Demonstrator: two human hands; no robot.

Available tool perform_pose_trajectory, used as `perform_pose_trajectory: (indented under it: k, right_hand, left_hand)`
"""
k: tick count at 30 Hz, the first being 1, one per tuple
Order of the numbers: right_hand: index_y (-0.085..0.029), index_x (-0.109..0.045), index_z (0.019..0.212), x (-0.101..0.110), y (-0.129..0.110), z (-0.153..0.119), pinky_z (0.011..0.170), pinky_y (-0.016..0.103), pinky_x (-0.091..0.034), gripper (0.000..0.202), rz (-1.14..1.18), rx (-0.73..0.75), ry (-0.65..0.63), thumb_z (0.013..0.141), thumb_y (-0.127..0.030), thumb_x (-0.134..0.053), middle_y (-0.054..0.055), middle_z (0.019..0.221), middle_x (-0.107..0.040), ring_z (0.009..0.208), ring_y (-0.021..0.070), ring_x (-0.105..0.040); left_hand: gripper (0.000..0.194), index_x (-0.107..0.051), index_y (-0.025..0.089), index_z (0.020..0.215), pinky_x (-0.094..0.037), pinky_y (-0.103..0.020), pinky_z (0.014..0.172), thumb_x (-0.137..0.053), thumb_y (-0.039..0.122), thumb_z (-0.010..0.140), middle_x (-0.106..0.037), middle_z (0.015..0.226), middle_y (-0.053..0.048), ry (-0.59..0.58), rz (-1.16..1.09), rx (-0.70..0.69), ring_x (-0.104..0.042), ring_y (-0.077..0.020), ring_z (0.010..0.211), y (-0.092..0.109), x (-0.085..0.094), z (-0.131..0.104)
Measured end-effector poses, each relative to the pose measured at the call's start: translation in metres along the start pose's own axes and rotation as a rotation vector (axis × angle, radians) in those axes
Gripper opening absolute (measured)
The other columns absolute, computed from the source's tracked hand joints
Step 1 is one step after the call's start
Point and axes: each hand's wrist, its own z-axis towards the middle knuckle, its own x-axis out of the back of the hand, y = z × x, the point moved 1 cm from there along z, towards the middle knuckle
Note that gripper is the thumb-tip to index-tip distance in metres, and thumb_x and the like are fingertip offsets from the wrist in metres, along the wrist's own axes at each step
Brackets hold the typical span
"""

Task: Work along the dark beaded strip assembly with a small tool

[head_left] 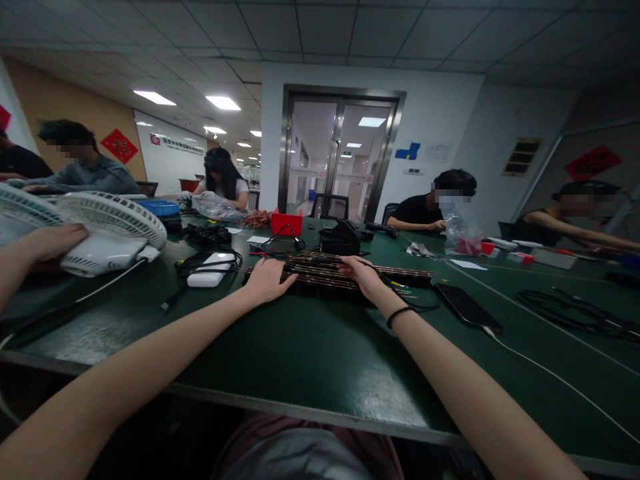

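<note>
A bundle of long, thin brown wires or rods (325, 278) with pale specks lies crosswise on the green table. Over its left end rests my left hand (267, 278), palm down, fingers stretched and thumb apart. My right hand (364, 275), with a black band at the wrist, is above the bundle's right half. Its thumb and fingers are bent together at the wires; what is between them is too small to make out. Several strands run out to the right past this hand, and a dark cord curves beside them.
At left, another person's hand (60, 241) touches a white fan (107, 230). A white power bank (213, 270) lies with black cables. Behind the bundle are a red box (287, 224) and a black case (343, 239). A phone (467, 307) charges at right, near a coiled cable (575, 310).
</note>
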Motion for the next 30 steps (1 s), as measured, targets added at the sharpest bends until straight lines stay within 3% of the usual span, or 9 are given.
perform_pose_trajectory:
  k: [10, 19, 30]
  right_hand:
    - [-0.021, -0.076, 0.079, 0.0045, 0.003, 0.004, 0.076, 0.031, -0.059, 0.004, -0.018, 0.015, -0.057, 0.079, -0.025, -0.075, 0.003, 0.073, -0.076, 0.069, 0.0169, -0.07]
    - [-0.021, -0.077, 0.079, 0.0033, -0.0008, 0.0, 0.077, 0.029, -0.059, 0.009, -0.002, 0.002, -0.085, 0.084, -0.018, -0.069, 0.002, 0.073, -0.076, 0.067, 0.0152, -0.07]
    - [-0.02, -0.077, 0.077, 0.0017, -0.0024, -0.0034, 0.08, 0.026, -0.057, 0.01, -0.027, 0.024, -0.134, 0.075, -0.011, -0.076, 0.001, 0.075, -0.076, 0.071, 0.0125, -0.07]
  left_hand:
    - [0.051, -0.066, 0.007, 0.116, -0.045, -0.047, 0.103, -0.042, 0.05, 0.102, -0.071, 0.12, -0.021, -0.021, -0.009, 0.016, -0.065, -0.0346, 0.115, 0.0009, -0.0007, 0.0004]
    - [0.047, -0.06, 0.007, 0.127, -0.046, -0.045, 0.104, -0.044, 0.043, 0.101, -0.068, 0.127, -0.02, 0.024, -0.07, 0.042, -0.063, -0.0325, 0.118, -0.0015, -0.0013, 0.0007]
    - [0.038, -0.061, 0.007, 0.126, -0.047, -0.043, 0.105, -0.044, 0.029, 0.1, -0.069, 0.125, -0.019, 0.01, -0.018, 0.126, -0.064, -0.031, 0.119, -0.0025, -0.0008, 0.0026]
